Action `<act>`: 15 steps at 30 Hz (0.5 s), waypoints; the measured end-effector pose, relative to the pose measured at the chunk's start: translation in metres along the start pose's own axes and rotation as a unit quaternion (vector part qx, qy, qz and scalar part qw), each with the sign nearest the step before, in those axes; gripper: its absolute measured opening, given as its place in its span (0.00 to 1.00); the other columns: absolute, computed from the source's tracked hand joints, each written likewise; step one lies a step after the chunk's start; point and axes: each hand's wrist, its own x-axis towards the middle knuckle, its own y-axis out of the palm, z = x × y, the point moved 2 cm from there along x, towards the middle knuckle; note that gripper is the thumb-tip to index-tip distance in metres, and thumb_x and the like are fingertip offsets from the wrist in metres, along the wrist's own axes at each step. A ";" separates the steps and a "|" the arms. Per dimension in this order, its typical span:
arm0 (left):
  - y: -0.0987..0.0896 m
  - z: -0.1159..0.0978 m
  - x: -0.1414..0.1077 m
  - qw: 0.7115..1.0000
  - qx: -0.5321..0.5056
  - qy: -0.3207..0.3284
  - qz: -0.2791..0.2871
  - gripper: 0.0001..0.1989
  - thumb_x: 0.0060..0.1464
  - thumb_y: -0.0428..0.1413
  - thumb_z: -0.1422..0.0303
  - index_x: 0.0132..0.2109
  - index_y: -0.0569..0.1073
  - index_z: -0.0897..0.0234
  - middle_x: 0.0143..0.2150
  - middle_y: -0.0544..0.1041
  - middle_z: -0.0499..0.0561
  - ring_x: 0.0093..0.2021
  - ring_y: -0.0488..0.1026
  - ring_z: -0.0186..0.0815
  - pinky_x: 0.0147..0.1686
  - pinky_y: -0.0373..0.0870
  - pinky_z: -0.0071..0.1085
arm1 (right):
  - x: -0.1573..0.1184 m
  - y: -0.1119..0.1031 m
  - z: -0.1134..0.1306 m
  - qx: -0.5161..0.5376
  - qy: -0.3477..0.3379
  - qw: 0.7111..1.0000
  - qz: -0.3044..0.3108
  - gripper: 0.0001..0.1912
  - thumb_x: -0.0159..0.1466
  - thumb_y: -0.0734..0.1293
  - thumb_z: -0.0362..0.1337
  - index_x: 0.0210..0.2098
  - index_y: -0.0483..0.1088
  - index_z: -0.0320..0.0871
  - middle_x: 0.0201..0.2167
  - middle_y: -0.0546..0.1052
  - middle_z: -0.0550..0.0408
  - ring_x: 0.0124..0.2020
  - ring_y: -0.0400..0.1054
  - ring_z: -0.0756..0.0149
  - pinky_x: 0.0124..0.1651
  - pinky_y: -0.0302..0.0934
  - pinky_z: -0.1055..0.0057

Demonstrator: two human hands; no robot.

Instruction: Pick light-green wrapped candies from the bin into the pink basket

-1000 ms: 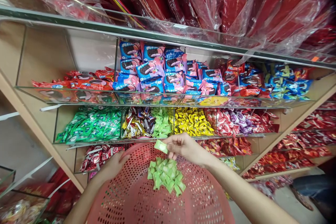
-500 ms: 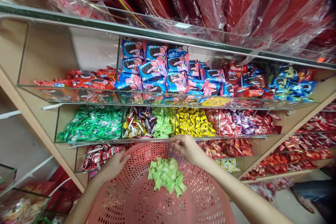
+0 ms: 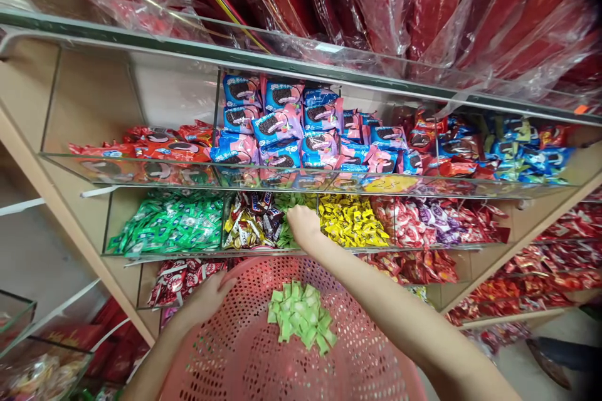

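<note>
Clasping the pink perforated basket (image 3: 254, 357) is the left hand (image 3: 212, 296); whether the right hand (image 3: 303, 224) pinches shelved green-wrapped candies (image 3: 285, 237), I cannot tell.

The right hand (image 3: 303, 224) hides its fingertips and some green packets (image 3: 286, 239) beyond it. The bottom edge cuts off the basket (image 3: 226, 351) below the left hand (image 3: 211, 296). Print on yellow packets (image 3: 353, 223) beside the right hand is unreadably small.

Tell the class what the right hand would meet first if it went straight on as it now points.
Most likely the light green sweets beside the yellow sweets; the fingers are hidden, so the right hand may be touching them now.
</note>
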 end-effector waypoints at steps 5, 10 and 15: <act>0.000 -0.001 0.001 1.000 -0.003 0.001 0.006 0.17 0.54 0.43 0.55 0.34 0.68 0.63 0.33 0.74 0.52 0.36 0.70 0.43 0.37 0.62 0.36 | 0.012 0.009 0.002 0.000 0.033 0.999 -0.020 0.16 0.60 0.58 0.20 0.37 0.75 0.33 0.34 0.77 0.35 0.40 0.73 0.52 0.35 0.68 0.64; -0.001 -0.001 0.001 1.000 -0.004 0.005 0.012 0.17 0.54 0.43 0.55 0.33 0.68 0.62 0.33 0.74 0.52 0.37 0.70 0.43 0.38 0.62 0.35 | 0.001 -0.002 0.003 0.017 0.037 0.997 -0.061 0.16 0.61 0.56 0.20 0.38 0.74 0.31 0.37 0.76 0.33 0.39 0.73 0.53 0.35 0.68 0.65; -0.001 0.001 0.002 1.000 0.000 -0.003 0.007 0.16 0.53 0.44 0.55 0.31 0.67 0.62 0.31 0.74 0.51 0.35 0.71 0.43 0.37 0.62 0.35 | -0.040 -0.014 -0.020 0.063 0.027 0.993 -0.097 0.11 0.62 0.58 0.24 0.36 0.71 0.34 0.34 0.77 0.37 0.37 0.74 0.55 0.36 0.66 0.66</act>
